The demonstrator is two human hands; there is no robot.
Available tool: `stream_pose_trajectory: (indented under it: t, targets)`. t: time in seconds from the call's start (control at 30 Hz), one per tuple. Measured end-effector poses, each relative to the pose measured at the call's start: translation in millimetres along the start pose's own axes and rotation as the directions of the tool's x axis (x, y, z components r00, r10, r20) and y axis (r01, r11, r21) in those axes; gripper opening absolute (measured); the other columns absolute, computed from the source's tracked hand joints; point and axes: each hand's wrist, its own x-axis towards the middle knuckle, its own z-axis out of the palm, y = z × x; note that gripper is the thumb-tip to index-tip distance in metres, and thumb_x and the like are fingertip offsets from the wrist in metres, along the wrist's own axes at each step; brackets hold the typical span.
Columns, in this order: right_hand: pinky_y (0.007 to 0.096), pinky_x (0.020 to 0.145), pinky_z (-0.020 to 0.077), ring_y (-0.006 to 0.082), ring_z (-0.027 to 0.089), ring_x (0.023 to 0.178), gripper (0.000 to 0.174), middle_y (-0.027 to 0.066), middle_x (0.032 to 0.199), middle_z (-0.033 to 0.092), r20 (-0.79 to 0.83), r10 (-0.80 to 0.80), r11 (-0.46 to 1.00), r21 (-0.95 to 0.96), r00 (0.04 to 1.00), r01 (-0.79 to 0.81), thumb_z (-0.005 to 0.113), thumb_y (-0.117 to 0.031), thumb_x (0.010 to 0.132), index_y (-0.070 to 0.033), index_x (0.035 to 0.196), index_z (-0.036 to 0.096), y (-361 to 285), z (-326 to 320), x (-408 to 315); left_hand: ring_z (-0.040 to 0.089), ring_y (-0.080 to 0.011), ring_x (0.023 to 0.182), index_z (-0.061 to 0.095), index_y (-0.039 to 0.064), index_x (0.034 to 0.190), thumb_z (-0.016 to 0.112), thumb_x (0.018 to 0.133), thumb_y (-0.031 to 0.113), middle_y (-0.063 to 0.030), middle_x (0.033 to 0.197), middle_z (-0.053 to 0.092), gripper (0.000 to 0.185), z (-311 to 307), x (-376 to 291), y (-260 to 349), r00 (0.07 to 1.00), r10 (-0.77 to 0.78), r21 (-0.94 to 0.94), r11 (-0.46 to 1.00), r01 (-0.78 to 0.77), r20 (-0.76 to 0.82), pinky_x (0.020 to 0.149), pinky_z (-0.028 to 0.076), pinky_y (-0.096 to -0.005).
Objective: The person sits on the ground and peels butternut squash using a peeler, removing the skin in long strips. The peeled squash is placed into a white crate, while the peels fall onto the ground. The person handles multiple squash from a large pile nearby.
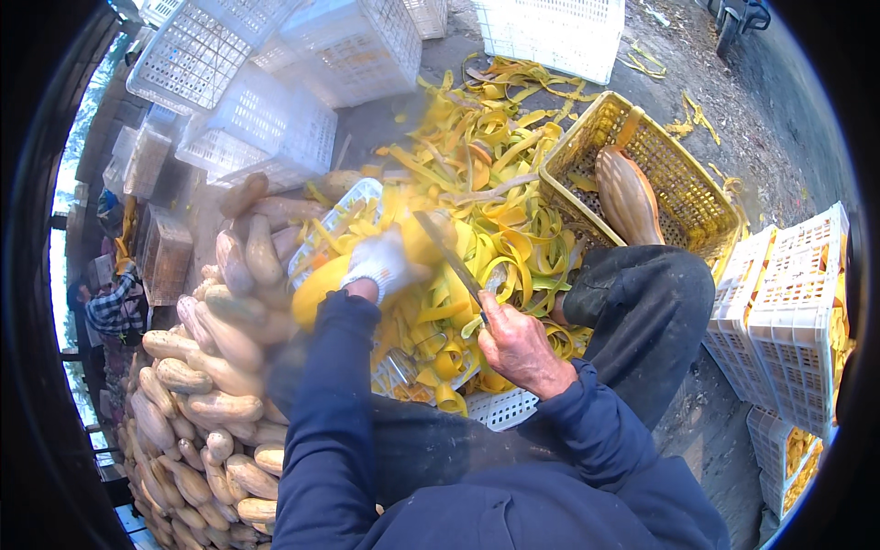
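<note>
My left hand [385, 260], in a white knit glove, grips a peeled yellow squash [317, 292]; its far end is blurred. In my bare right hand [521, 346] is the handle of a long-bladed knife or peeler [450, 254], whose blade slants up to the left and lies in front of the squash's far end in this view. Below both hands, a heap of curled yellow peel strips [447, 309] covers much of a white plastic crate [502, 410] between my legs.
Unpeeled tan squashes [227, 405] pile up on the left. A yellow crate [694, 175] holding a partly peeled squash [622, 192] is at the upper right. White crates [265, 130] stand at the upper left, filled ones [790, 337] at the right. A person [113, 309] is at far left.
</note>
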Motion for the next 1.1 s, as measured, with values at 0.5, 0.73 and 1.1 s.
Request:
stream_pose_trajectory:
  t: [0.5,0.73,1.1]
  targets:
    - [0.0538,0.072,0.0581,0.0463,0.071,0.079,0.059,0.0255,0.089,0.068,0.141,0.06,0.996,-0.074,0.988,-0.05,0.069,-0.006,0.091,0.006,0.146,0.054,2,-8,1,0.072,-0.0436,0.123,0.047,-0.011,0.157,0.085,0.076,0.066,-0.0316,0.132,0.073,0.118,1,-4,4,1.0,-0.015,0.009,1.0,0.015,0.007,0.106,0.057,-0.0479]
    - [0.0547,0.072,0.0579,0.0469,0.071,0.079,0.058,0.026,0.089,0.068,0.142,0.087,0.993,-0.087,0.986,-0.075,0.069,-0.007,0.091,0.007,0.146,0.054,-3,-9,1,0.072,-0.0425,0.124,0.046,-0.01,0.157,0.085,0.076,0.066,-0.0306,0.132,0.073,0.118,-1,-5,5,1.0,0.001,0.009,1.0,-0.001,0.004,0.106,0.057,-0.0477]
    - [0.0542,0.073,0.0576,0.0466,0.07,0.08,0.061,0.0264,0.09,0.068,0.111,0.02,1.0,-0.02,0.994,-0.018,0.068,-0.006,0.091,0.008,0.148,0.053,7,-13,5,0.073,-0.0413,0.121,0.048,-0.006,0.153,0.086,0.075,0.057,-0.0281,0.131,0.074,0.107,6,0,-3,1.0,0.016,0.027,1.0,-0.016,0.0,0.104,0.058,-0.0467]
